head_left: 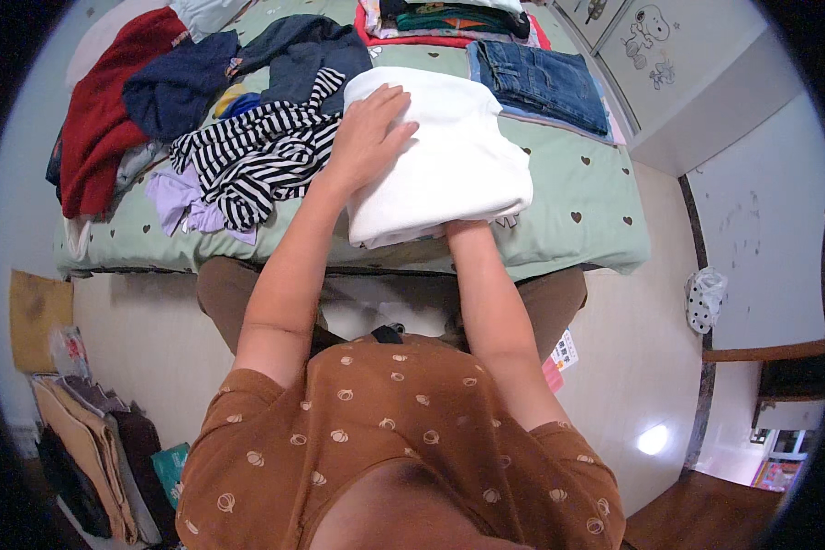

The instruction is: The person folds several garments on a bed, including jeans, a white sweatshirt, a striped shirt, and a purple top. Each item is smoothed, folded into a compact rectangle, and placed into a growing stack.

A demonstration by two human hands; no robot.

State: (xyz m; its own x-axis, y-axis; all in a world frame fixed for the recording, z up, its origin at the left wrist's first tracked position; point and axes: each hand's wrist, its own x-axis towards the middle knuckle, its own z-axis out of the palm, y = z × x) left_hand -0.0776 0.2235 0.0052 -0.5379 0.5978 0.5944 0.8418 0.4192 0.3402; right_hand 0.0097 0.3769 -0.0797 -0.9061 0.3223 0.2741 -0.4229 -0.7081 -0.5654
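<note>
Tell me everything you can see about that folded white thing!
The white garment looks soft and plain, folded into a thick bundle. It's over the green bedspread, perhaps resting on it. The left hand lies on its left side; the right hand is tucked under its near edge, mostly hidden.

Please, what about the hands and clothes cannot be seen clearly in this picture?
All in the head view:
Right hand: its fingers, hidden beneath the white garment.
Yellow cloth: mostly covered by clothes around it.
Folded stack: its far part, cut off by the upper edge.
</note>
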